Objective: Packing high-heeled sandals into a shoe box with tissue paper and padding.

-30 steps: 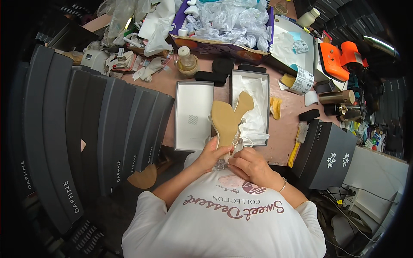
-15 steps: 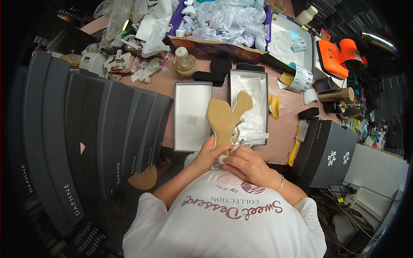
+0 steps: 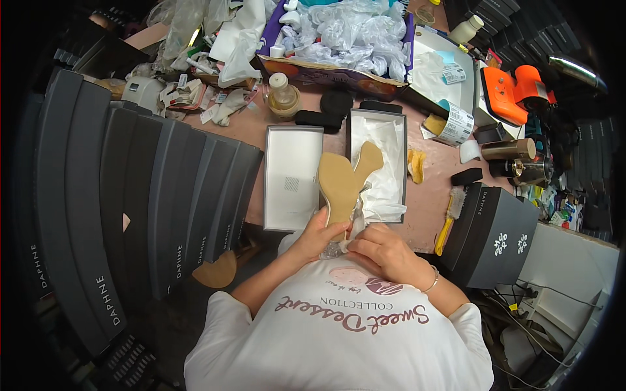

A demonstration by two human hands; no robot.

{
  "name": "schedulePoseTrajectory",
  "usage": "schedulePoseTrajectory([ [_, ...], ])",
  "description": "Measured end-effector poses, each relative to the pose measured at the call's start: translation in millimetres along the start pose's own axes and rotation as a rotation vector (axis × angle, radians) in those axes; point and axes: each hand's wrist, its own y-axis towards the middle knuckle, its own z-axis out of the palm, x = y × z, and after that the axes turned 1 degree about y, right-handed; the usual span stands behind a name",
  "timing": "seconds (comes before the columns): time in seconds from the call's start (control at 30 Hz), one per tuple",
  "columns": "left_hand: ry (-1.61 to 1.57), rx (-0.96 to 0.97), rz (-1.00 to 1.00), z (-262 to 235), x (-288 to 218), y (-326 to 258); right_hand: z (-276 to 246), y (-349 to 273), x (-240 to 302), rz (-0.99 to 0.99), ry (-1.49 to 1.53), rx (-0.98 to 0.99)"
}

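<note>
A pair of sandals with smooth tan soles is held up in front of my chest, soles facing up. My left hand [image 3: 316,238] wraps round the narrow middle of the nearer sandal [image 3: 337,182], thumb across its sole. Beside it, the other sandal [image 3: 370,160] tilts to the right over the tissue. My right hand [image 3: 383,249] is closed at the heel end, its fingertips pressed together near clear plastic and a small whitish piece. What exactly those fingers pinch is hidden.
An open grey shoebox with white tissue paper [image 3: 390,189] lies beyond the sandals, next to a pale box lid [image 3: 293,153]. Dark shoeboxes [image 3: 169,208] line the left. At right are a yellow-handled brush [image 3: 447,228], more boxes [image 3: 492,238] and an orange tape dispenser [image 3: 503,96].
My right hand has shifted slightly along the heel end and its wrist has turned a little. The sandals have moved slightly, their soles now closer together in view. My left hand keeps its hold.
</note>
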Motion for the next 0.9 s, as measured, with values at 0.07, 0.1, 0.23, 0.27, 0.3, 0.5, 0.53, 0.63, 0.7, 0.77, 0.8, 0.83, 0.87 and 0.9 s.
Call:
schedulePoseTrajectory([
  [0.07, -0.068, 0.019, -0.043, -2, -5, -1, -2, -7, -5, 0.035, 0.01, -0.015],
  [0.1, -0.104, 0.035, -0.063, -2, -7, 0, -5, -6, -5, 0.054, 0.009, -0.023],
  [0.23, -0.032, -0.022, 0.005, 4, -7, 2, -2, 15, 4, -0.058, -0.011, -0.054],
  [0.27, -0.002, -0.037, 0.02, 6, -6, -1, -1, 12, 4, -0.036, 0.004, -0.03],
  [0.3, 0.027, -0.053, 0.045, 7, -7, -1, -3, 9, 3, -0.021, 0.014, -0.004],
  [0.5, 0.098, 0.2, 0.177, -10, -25, 3, -32, -15, -16, 0.219, -0.006, -0.136],
  [0.53, 0.143, 0.228, 0.205, -10, -28, 2, -40, -16, -20, 0.232, -0.067, -0.217],
  [0.63, 0.179, 0.217, 0.238, 0, -41, -2, -68, -12, -41, 0.287, -0.254, -0.441],
  [0.7, 0.185, 0.258, 0.248, 3, -41, -3, -82, -12, -66, 0.314, -0.334, -0.553],
  [0.77, 0.201, 0.286, 0.254, 5, -43, -5, -91, -13, -92, 0.312, -0.375, -0.662],
  [0.8, 0.221, 0.284, 0.246, 6, -45, -7, -94, -14, -106, 0.308, -0.387, -0.685],
  [0.83, 0.239, 0.278, 0.236, 5, -45, -9, -96, -14, -117, 0.304, -0.397, -0.705],
  [0.87, 0.257, 0.273, 0.227, 5, -47, -11, -97, -15, -124, 0.299, -0.407, -0.726],
  [0.9, 0.272, 0.267, 0.23, 5, -49, -13, -96, -15, -123, 0.323, -0.34, -0.742],
])
